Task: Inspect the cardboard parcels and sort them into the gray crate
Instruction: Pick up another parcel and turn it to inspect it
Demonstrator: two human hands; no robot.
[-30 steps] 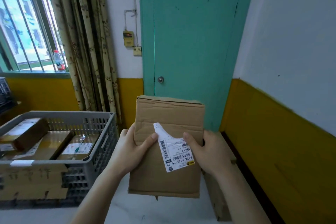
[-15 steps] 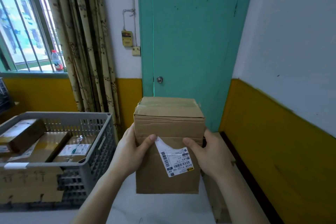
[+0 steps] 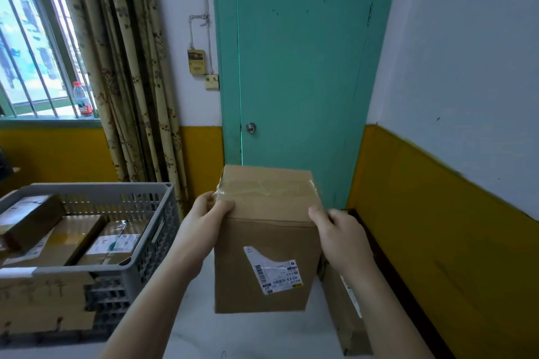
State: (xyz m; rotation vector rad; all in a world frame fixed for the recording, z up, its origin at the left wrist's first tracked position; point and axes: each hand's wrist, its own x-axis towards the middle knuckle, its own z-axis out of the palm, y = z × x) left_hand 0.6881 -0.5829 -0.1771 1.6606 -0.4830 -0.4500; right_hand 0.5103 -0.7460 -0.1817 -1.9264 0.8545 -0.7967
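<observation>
1. Held up in front of the teal door (image 3: 297, 67): cardboard parcel (image 3: 267, 242), left hand (image 3: 201, 221) and right hand (image 3: 339, 233) each curled round an upper corner.
2. Keep turning slowly; check the taped top (image 3: 265, 186) and torn shipping label (image 3: 277, 271).
3. Then carry left, lower flat into the gray crate (image 3: 145, 227) beside the parcels there.

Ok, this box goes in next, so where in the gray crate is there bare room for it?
Hardly any bare floor shows: three parcels cover what is visible of the gray crate. The box, gripped by left hand and right hand, would have to go on top. The white tabletop between crate and box is free.
</observation>
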